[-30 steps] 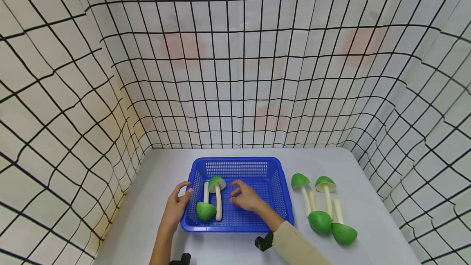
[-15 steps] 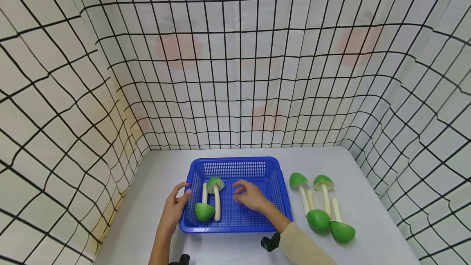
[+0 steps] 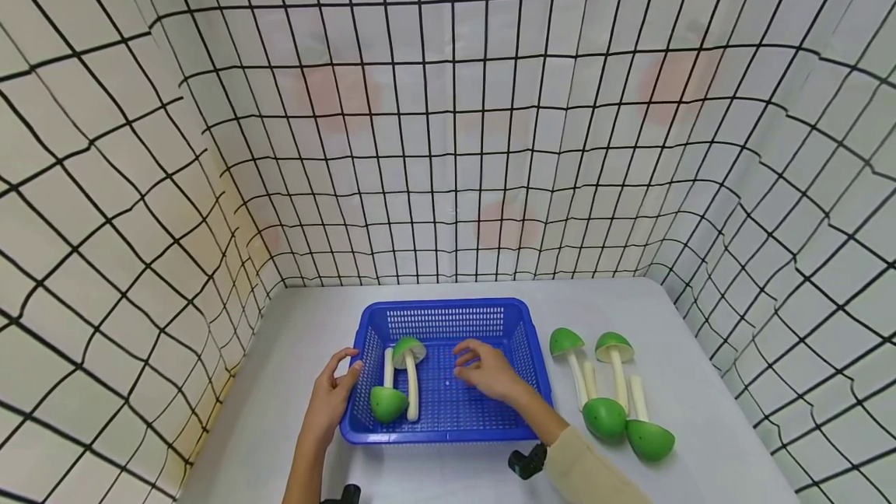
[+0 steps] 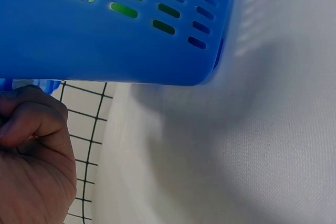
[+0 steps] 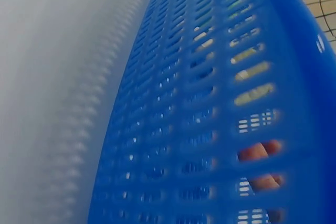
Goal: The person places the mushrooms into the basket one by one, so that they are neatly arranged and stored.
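A blue plastic basket (image 3: 448,435) with slotted walls sits on the white table. Inside, toward its left, lie two toy mushrooms with green caps: one mushroom (image 3: 389,404) has its cap near the front, the other mushroom (image 3: 412,387) its cap toward the back. My left hand (image 3: 329,403) holds the basket's left rim between thumb and fingers. In the left wrist view that hand's curled fingers (image 4: 34,119) show beside the basket edge. Over the basket's middle right hovers my right hand (image 3: 490,373), fingers loosely bent and holding nothing; the right wrist view shows its fingertips through the slots.
Several more green-capped toy mushrooms (image 3: 605,418) lie in a group on the table (image 3: 707,426) right of the basket. Black netting (image 3: 448,177) over white sheeting encloses the back and both sides.
My right hand has drifted a little to the right above the basket. My left hand stays at the left rim, and the mushrooms have not moved.
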`<state>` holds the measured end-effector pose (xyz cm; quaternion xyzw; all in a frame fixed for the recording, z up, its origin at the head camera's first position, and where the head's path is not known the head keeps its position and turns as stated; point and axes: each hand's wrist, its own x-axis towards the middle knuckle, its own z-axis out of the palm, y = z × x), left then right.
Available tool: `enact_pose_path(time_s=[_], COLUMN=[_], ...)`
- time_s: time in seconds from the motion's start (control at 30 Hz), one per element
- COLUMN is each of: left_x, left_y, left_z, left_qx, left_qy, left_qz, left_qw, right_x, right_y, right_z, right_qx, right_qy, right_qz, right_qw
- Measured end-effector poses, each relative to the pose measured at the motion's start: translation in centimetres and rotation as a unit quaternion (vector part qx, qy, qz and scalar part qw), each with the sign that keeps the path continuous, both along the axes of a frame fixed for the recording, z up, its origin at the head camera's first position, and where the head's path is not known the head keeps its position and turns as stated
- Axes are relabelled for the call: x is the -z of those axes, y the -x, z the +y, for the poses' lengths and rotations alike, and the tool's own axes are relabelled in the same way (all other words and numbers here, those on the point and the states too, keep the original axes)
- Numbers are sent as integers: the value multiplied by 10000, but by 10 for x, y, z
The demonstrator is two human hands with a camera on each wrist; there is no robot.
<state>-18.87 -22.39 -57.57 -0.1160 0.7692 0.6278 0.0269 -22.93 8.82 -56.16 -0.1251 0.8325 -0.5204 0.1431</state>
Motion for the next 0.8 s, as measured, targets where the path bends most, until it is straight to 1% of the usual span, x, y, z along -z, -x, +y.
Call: enact_pose_path(time_s=[0.1,0.13,0.17,0.23,0.5,0.63,0.8], left_x=[7,8,12,12,3,6,14], left_y=[1,1,2,2,1,1,2], left_z=[-3,-3,-5,-4,-2,-2,-4], left_qx=[-5,-24,-45,-58,-10,-12,-56], left_qy=[19,27,51,64,3,57,-15], left_qz=[42,30,35,54,-20,23,119], left_qw=[10000,10000,10000,9999,10000,10000,9999], right_x=[0,0,0,-2,-3,-5,-8], right_y=[1,1,1,0,-2,-4,-6], right_z=[4,6,8,10,22,27,36], right_qx=[38,42,62,72,102,161,239], right_qy=[11,0,-4,-27,-52,-64,12], right_qz=[7,37,32,52,90,106,146], right_qw=[10000,10000,10000,10000,9999,9998,9996])
